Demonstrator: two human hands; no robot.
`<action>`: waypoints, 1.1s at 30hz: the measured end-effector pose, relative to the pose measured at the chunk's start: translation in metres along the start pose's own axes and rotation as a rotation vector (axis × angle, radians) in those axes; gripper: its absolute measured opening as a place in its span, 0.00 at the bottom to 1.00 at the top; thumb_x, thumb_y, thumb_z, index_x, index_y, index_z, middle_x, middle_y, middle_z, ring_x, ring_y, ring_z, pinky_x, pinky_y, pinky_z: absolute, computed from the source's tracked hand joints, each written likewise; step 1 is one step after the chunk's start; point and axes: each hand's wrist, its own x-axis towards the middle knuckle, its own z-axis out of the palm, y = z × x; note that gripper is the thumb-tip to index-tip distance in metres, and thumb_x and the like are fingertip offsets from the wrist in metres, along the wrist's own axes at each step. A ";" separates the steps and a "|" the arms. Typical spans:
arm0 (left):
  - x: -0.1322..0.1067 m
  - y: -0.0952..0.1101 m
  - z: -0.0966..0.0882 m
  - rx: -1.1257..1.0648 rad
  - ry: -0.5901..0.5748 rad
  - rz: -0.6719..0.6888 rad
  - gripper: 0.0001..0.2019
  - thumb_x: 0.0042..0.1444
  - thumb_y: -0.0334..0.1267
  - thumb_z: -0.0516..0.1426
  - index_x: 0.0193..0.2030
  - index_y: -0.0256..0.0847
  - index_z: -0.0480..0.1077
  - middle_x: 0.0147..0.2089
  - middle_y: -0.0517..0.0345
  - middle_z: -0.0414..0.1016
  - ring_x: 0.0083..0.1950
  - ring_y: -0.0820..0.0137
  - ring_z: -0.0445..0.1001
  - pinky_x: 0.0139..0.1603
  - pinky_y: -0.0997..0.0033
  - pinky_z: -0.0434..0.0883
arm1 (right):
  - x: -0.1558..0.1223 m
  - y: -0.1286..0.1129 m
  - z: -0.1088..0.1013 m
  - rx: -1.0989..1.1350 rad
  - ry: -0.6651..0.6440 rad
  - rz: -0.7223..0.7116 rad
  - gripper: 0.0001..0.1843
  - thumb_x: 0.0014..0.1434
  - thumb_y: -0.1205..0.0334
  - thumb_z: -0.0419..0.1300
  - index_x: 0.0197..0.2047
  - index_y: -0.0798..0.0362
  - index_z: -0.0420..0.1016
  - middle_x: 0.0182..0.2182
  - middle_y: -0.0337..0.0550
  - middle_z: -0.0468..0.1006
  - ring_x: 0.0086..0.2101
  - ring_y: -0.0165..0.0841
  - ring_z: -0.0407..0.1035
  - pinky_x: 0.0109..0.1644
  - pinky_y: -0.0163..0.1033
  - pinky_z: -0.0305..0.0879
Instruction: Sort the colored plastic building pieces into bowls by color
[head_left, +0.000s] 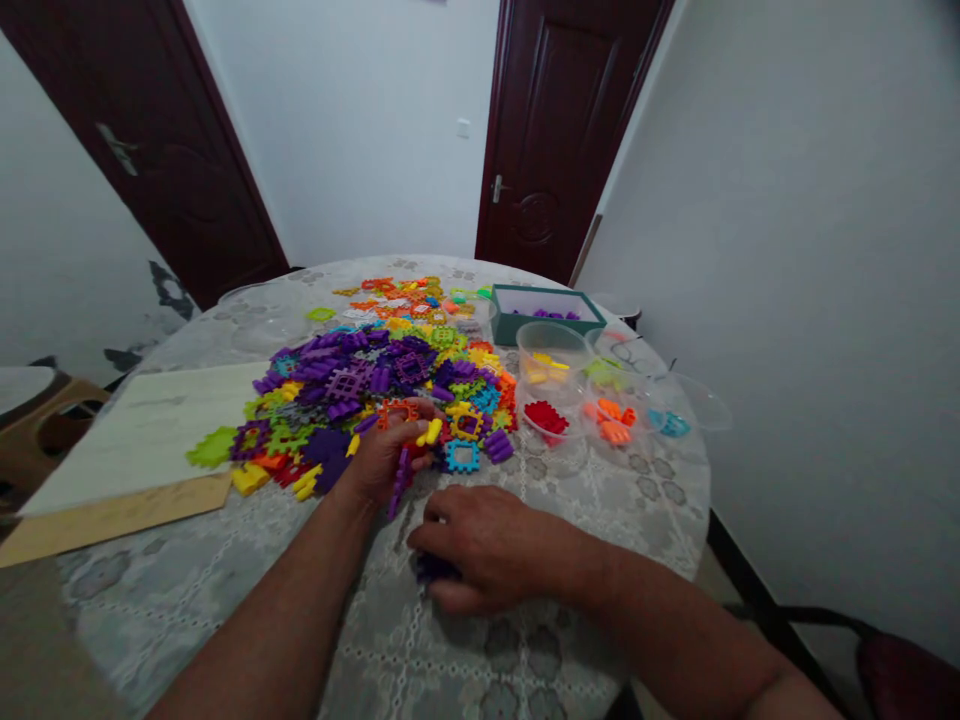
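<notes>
The left hand (386,455) is at the near edge of a heap of interlocking plastic building pieces (341,380), its curled fingers holding a yellow peg (430,432) and a purple notched piece (400,485). Nearer and to the right, the right hand (487,550) is low over the bench (420,650), fingers and thumb narrowed around a dark purple toothed piece (435,568), mostly hidden. To the right, clear plastic tubs (529,360) hold sorted pieces; a green box (507,325) lies farther off, with purple pieces inside.
</notes>
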 end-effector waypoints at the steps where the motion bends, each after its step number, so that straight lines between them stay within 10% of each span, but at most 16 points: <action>1: 0.000 -0.001 0.000 0.018 -0.005 -0.005 0.17 0.48 0.35 0.69 0.44 0.39 0.74 0.40 0.57 0.75 0.27 0.75 0.70 0.17 0.80 0.63 | -0.004 0.006 -0.008 0.041 0.048 0.016 0.20 0.64 0.51 0.64 0.56 0.49 0.74 0.47 0.47 0.77 0.43 0.39 0.71 0.45 0.43 0.71; 7: -0.001 -0.004 -0.001 0.119 -0.018 -0.009 0.18 0.50 0.39 0.69 0.47 0.40 0.74 0.39 0.55 0.77 0.29 0.72 0.72 0.19 0.78 0.66 | -0.039 0.045 -0.066 0.144 0.400 0.158 0.25 0.64 0.64 0.63 0.63 0.47 0.70 0.53 0.48 0.75 0.51 0.39 0.71 0.57 0.48 0.71; 13: -0.002 -0.005 0.000 0.166 -0.008 -0.010 0.18 0.49 0.40 0.69 0.46 0.40 0.74 0.41 0.55 0.77 0.31 0.72 0.72 0.19 0.79 0.65 | -0.063 0.098 -0.111 0.067 0.429 0.254 0.21 0.63 0.65 0.64 0.59 0.48 0.73 0.50 0.46 0.78 0.45 0.37 0.75 0.51 0.46 0.75; 24: -0.005 -0.007 0.003 0.184 -0.005 -0.003 0.19 0.50 0.43 0.71 0.45 0.40 0.75 0.36 0.59 0.74 0.26 0.75 0.68 0.19 0.78 0.63 | -0.030 0.269 -0.153 -0.176 0.947 0.602 0.28 0.60 0.66 0.58 0.63 0.59 0.74 0.59 0.62 0.75 0.44 0.39 0.78 0.56 0.50 0.76; 28: -0.006 -0.007 0.004 0.172 -0.003 0.016 0.19 0.49 0.43 0.71 0.45 0.41 0.74 0.35 0.60 0.73 0.25 0.75 0.68 0.19 0.78 0.63 | -0.022 0.267 -0.141 -0.292 1.009 0.637 0.22 0.62 0.67 0.54 0.57 0.57 0.79 0.57 0.61 0.78 0.55 0.46 0.74 0.64 0.55 0.69; 33: -0.007 -0.007 0.008 0.138 -0.019 0.006 0.18 0.48 0.41 0.70 0.45 0.40 0.73 0.36 0.60 0.72 0.25 0.76 0.68 0.19 0.79 0.64 | -0.009 0.188 -0.099 -0.114 0.880 0.485 0.15 0.66 0.62 0.58 0.53 0.53 0.80 0.48 0.53 0.82 0.45 0.43 0.77 0.57 0.51 0.73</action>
